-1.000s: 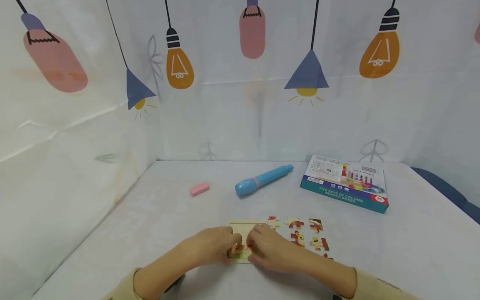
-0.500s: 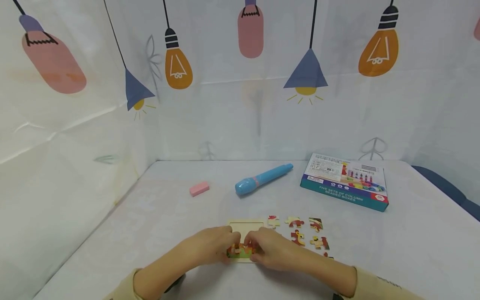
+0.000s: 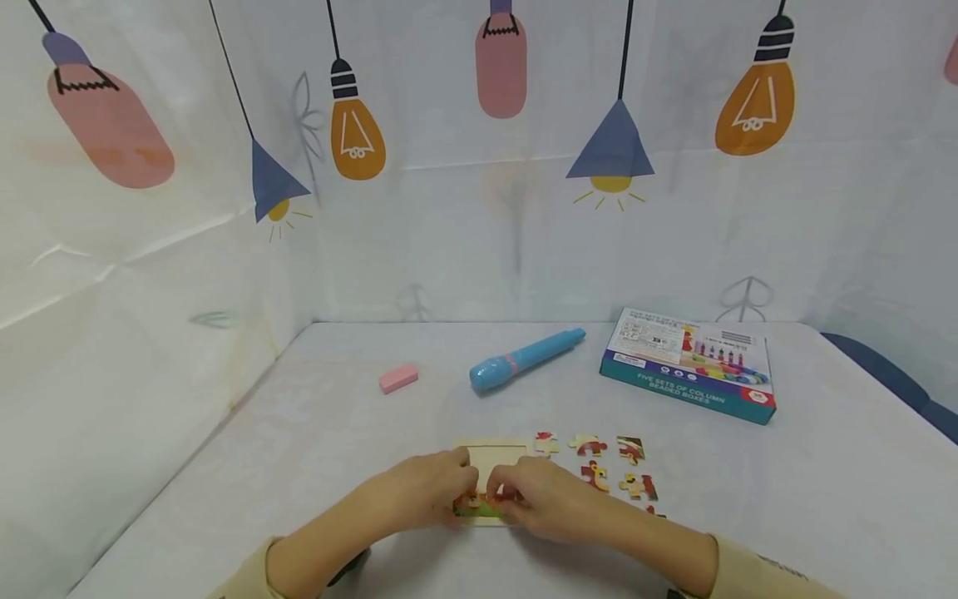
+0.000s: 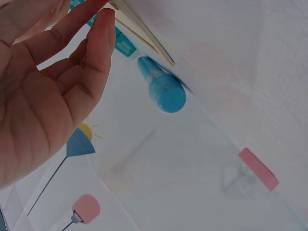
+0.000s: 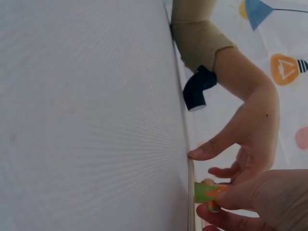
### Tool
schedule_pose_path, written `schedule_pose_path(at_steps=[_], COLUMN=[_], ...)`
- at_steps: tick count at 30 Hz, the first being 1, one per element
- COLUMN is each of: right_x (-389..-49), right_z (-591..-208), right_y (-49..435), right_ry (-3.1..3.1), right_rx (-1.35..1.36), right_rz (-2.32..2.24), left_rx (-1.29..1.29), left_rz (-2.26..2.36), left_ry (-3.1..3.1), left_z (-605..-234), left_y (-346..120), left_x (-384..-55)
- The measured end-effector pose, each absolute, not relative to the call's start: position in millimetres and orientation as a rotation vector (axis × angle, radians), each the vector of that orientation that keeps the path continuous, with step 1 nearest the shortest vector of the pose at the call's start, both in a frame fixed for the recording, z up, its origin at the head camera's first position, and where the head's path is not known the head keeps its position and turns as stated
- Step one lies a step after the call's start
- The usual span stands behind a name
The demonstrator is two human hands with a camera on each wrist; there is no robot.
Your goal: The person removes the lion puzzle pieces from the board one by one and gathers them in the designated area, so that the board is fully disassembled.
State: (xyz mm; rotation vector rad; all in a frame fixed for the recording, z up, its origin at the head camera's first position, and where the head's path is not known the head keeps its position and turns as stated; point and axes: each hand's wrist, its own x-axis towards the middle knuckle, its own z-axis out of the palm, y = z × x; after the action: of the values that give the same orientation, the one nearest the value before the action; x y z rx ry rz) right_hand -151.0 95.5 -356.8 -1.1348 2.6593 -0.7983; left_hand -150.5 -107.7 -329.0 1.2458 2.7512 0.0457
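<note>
A shallow wooden puzzle tray (image 3: pixel 494 457) lies near the front of the table, with orange and green picture pieces in its lower part. At its left side my left hand (image 3: pixel 427 491) holds the frame, the thumb on the near edge in the right wrist view. My right hand (image 3: pixel 554 503) bends over the tray's lower right and pinches a green and orange puzzle piece (image 5: pixel 206 192), which stands on edge in the right wrist view. Several loose pieces, among them a red-brown one (image 3: pixel 595 476) and a yellow one (image 3: pixel 636 484), lie right of the tray, partly behind my right hand.
A blue microphone-shaped toy (image 3: pixel 524 359) lies behind the tray, with a pink block (image 3: pixel 398 378) to its left. A teal and white box (image 3: pixel 688 364) sits at the back right. A printed cloth (image 3: pixel 449 233) hangs behind the table.
My right hand's fingers have shifted slightly over the tray's lower right, baring more of the pieces there. My left hand stays almost still, and the loose pieces have not moved.
</note>
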Motion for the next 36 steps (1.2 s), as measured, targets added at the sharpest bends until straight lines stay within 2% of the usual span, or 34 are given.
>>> schedule_pose_path(at_steps=[15, 36], right_x=[-152, -151], right_z=[-345, -335], right_y=[102, 119], right_ry=[2.667, 2.68], right_rx=[-1.306, -1.259], right_rz=[-0.89, -0.945], left_rx=[1.308, 1.223], left_rz=[-0.018, -0.047], left_ry=[2.753, 2.79], left_z=[-331, -334], left_y=[-102, -96], left_x=[-152, -148])
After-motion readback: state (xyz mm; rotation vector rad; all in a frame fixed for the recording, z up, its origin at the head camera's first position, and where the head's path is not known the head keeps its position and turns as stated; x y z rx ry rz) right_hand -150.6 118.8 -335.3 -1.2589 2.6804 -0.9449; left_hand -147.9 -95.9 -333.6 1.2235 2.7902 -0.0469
